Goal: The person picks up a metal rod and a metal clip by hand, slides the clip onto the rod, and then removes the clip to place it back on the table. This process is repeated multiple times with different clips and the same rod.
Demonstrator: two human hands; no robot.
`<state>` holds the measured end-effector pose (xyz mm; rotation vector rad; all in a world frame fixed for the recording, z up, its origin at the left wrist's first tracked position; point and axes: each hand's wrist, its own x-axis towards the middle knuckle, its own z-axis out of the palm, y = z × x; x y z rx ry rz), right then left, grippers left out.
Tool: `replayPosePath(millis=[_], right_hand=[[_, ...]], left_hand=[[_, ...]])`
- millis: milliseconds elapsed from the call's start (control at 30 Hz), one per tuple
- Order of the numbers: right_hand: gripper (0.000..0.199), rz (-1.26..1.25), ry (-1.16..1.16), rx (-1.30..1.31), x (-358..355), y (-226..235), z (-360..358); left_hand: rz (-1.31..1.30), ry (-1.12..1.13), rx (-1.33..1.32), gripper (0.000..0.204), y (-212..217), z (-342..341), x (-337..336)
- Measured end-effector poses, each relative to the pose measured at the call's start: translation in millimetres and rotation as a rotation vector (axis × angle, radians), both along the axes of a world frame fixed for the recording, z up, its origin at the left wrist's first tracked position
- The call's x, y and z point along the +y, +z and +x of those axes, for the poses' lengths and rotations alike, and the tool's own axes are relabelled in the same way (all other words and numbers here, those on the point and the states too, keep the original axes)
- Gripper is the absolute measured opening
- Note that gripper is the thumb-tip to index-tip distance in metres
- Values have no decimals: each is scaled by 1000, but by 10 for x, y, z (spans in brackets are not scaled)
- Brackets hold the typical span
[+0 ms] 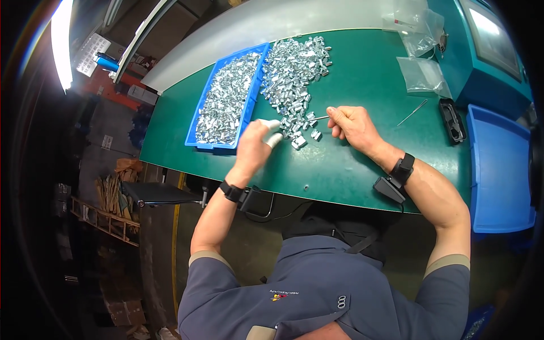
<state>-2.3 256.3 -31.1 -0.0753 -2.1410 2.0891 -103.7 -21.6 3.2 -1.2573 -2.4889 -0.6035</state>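
A loose pile of small shiny metal pieces (292, 68) spreads over the green table (362, 68), narrowing toward me. At its near end is my left hand (256, 144), with white covers on two fingertips. These fingers are apart at the edge of the pieces, and I see nothing held between them. My right hand (354, 127) is closed around a thin metal rod (321, 118), whose tip points left into the nearest pieces. A few single pieces (299, 142) lie between my hands. Left of the pile, a blue tray (248, 105) is full of similar pieces.
A thin metal tool (412, 112) and a black case (451, 121) lie to the right. Clear plastic bags (424, 76) rest near a teal machine with a screen (476, 68). At the right edge is another blue tray (498, 175). A dark seat (161, 193) stands left below the table.
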Motion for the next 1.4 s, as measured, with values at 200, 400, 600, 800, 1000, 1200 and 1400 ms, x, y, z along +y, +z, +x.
replayPosePath(millis=[200, 400, 600, 800, 1000, 1200, 1400], right_hand=[[47, -15, 5, -6, -10, 33, 8], [37, 35, 100, 37, -54, 29, 26], [28, 133, 192, 82, -150, 100, 96], [28, 148, 177, 87, -150, 143, 140], [30, 108, 112, 91, -144, 108, 92], [34, 201, 149, 123, -139, 140, 125], [40, 89, 266, -24, -134, 118, 108]], left_hand=[[-55, 44, -70, 36, -48, 323, -33], [-97, 10, -37, 23, 34, 343, -17], [78, 11, -245, 18, 25, 446, 62], [184, -20, -344, 14, 97, 557, 251], [225, -34, -357, 16, 98, 592, 350], [235, -61, -327, 17, 102, 597, 441], [230, -96, -322, 17, 73, 629, 520]])
